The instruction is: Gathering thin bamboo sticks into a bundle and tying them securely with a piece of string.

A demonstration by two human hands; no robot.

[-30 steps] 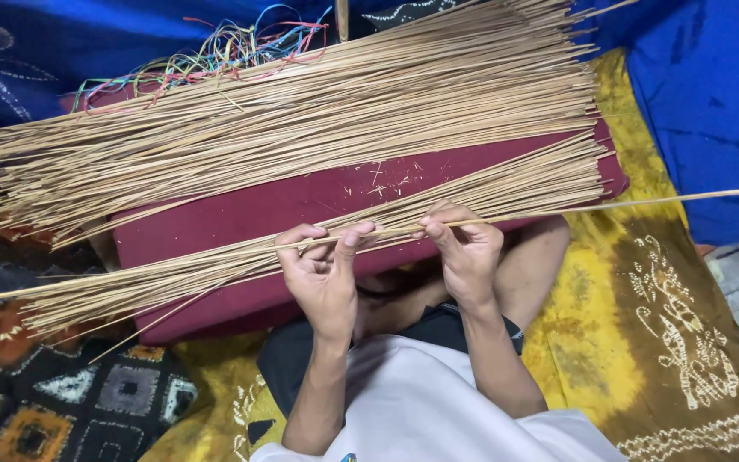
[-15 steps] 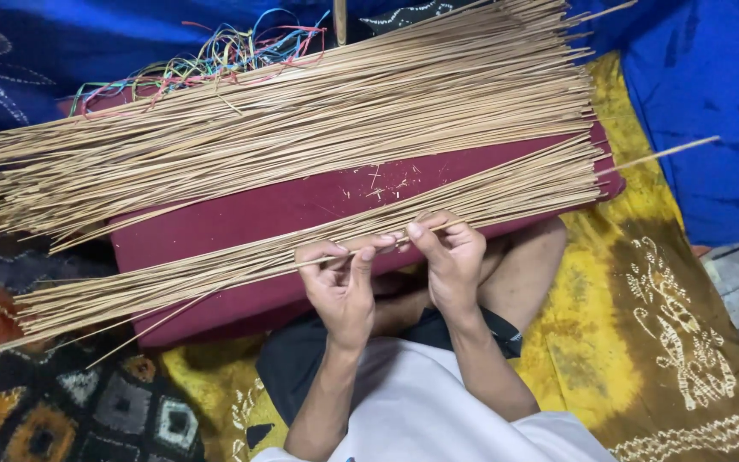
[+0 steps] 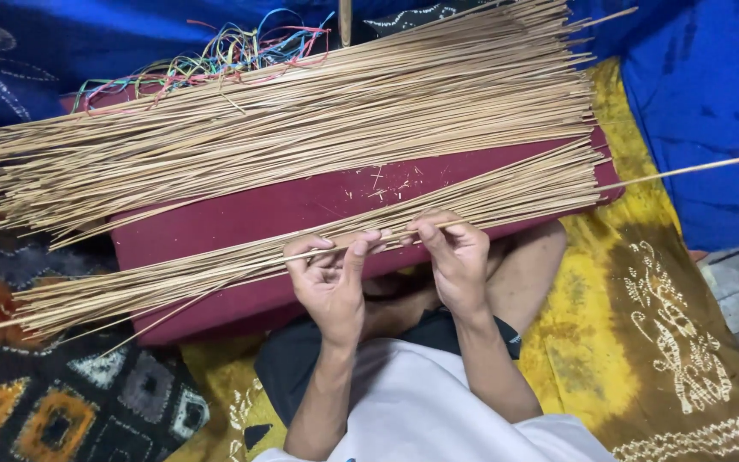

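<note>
Left hand [image 3: 328,282] & right hand [image 3: 457,261] both pinch one thin tan reed stick [image 3: 643,177], fingers closed round it. Loose bundle of tan reeds [image 3: 215,274] lies just beyond the hands on maroon rectangular cushion [image 3: 301,201].

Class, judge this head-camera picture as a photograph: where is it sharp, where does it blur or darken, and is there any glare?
Head view: thin sticks and both hands, left hand and right hand, are sharp and evenly lit; no glare; blue cloth darkens toward the top left corner; soft shadow under the maroon cushion.
</note>
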